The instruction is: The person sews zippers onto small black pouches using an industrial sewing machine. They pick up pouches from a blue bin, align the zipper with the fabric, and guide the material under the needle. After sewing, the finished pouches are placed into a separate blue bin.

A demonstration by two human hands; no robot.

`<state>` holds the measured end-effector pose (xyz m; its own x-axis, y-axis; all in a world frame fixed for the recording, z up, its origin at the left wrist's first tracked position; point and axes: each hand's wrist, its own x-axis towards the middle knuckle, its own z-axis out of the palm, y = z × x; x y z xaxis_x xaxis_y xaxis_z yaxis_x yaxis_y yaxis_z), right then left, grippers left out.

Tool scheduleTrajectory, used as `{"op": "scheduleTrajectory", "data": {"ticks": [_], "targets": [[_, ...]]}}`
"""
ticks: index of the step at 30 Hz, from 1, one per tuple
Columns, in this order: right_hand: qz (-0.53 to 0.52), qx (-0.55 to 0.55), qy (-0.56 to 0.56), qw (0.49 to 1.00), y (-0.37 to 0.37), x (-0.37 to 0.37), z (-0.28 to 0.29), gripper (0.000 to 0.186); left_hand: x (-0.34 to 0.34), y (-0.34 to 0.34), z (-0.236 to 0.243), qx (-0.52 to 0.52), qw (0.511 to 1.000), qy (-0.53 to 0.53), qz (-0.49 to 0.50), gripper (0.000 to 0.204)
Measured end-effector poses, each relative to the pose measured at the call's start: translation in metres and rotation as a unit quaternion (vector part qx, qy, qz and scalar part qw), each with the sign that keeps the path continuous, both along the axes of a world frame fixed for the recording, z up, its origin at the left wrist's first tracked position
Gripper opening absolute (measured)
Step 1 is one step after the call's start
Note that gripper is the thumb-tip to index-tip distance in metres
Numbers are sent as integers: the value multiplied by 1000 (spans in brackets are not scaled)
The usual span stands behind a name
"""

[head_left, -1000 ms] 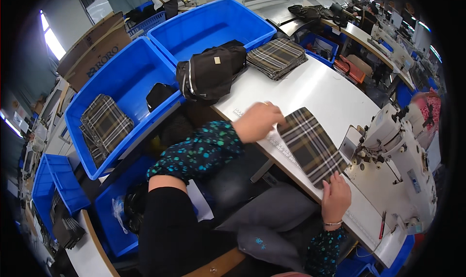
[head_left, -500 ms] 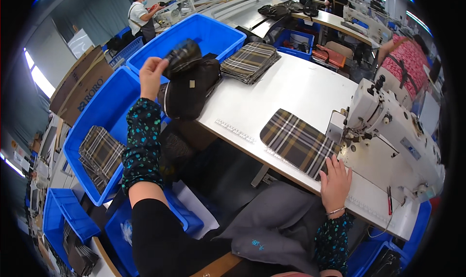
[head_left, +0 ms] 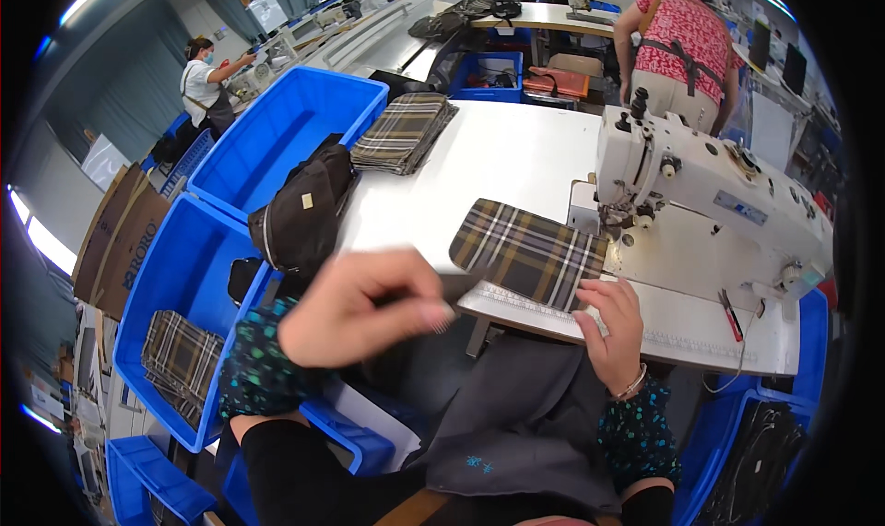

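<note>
Brown-and-white plaid fabric panel, rounded-cornered (head_left: 530, 252), flat on smooth white tabletop (head_left: 535, 148) beside white metal sewing machine (head_left: 728, 189). Right hand (head_left: 615, 330) loosely spread at panel's edge; left hand (head_left: 364, 307) seemingly pinches blurred dark strip (head_left: 467, 287) — panel could skew if strip drags across.

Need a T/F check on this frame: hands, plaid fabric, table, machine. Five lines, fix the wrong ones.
1. The right hand is at a near corner of the plaid panel. True.
2. The left hand is empty. False: the left hand holds a dark piece, blurred.
3. The sewing machine is black. False: the sewing machine is white.
4. A stack of plaid pieces sits on the table. True.
5. The red-handled tool lies to the left of the panel. False: it lies to the right.
</note>
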<state>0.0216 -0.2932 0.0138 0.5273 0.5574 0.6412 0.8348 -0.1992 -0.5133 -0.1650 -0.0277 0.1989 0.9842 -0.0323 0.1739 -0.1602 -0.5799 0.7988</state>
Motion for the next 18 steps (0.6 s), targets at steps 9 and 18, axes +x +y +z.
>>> {"op": "scheduleTrajectory", "data": {"ticks": [9, 18], "targets": [[372, -29, 336, 865, 2, -47, 35, 22, 32, -46, -105, -215, 918, 298, -151, 22], [357, 149, 426, 818, -53, -21, 43, 12, 26, 4, -96, -177, 924, 255, -223, 24]]}}
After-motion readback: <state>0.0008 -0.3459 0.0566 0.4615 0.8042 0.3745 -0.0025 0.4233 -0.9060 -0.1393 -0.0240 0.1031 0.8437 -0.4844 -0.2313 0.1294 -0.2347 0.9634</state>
